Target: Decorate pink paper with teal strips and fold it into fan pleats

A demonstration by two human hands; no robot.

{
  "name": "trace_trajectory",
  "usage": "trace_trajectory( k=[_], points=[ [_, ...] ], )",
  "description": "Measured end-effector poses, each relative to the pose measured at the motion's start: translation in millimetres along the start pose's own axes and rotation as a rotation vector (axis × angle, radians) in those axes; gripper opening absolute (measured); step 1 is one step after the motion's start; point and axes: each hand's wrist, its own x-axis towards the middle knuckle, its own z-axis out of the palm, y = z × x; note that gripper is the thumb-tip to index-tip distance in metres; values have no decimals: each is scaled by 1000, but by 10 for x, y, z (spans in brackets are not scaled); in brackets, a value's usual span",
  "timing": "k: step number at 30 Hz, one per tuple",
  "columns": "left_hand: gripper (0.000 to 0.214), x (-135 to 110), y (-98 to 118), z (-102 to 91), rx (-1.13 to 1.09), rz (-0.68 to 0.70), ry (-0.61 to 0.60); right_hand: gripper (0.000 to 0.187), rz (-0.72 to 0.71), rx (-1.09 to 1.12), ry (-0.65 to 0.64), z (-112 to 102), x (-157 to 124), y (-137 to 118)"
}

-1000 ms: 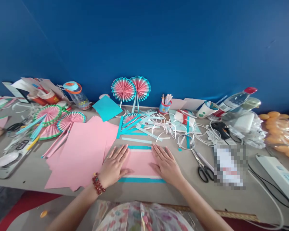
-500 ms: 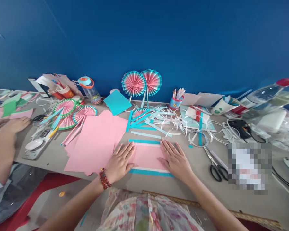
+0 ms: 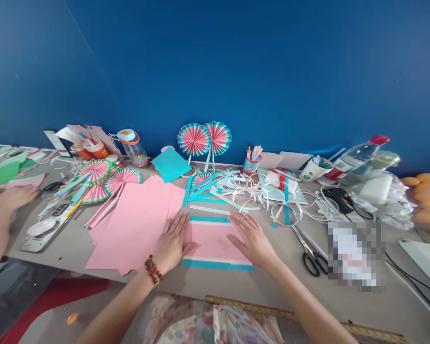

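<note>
A pink paper sheet (image 3: 213, 241) lies flat on the table in front of me, with a blue strip (image 3: 209, 219) along its far edge and another blue strip (image 3: 217, 265) along its near edge. White bands run beside both strips. My left hand (image 3: 172, 239) rests flat on the sheet's left end, fingers stretched out, a red bead bracelet at the wrist. On the right end my right hand (image 3: 252, 239) lies palm down with its thumb spread. A stack of pink paper (image 3: 136, 224) sits beside my left hand. Black-handled scissors (image 3: 312, 255) lie to the right.
Two pleated paper fans (image 3: 204, 139) lean on the blue wall. Paper strips (image 3: 245, 184) heap beyond my hands. Pleated fans (image 3: 93, 172), a phone (image 3: 39, 234) and a bottle (image 3: 132, 148) stand or lie left. A co-worker's hand (image 3: 21, 193) rests far left. Cables (image 3: 326, 203) lie right.
The camera view has shifted, so the wall fans appear lower and more of the right side shows. Both my hands stay on the pink sheet; my right hand's fingers reach over the far blue strip's end.
</note>
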Motion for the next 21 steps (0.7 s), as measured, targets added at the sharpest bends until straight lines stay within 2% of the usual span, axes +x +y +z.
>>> trace_trajectory(
  k=[5, 9, 15, 21],
  points=[
    [74, 13, 119, 38, 28, 72, 20, 46, -42, 122, -63, 91, 313, -346],
    [75, 4, 225, 40, 54, 134, 51, 44, -12, 136, -69, 237, 378, -506],
    [80, 170, 218, 189, 82, 75, 92, 44, 66, 213, -95, 270, 338, -418],
    [67, 297, 238, 319, 82, 44, 75, 41, 309, 159, -195, 127, 351, -366]
  ],
)
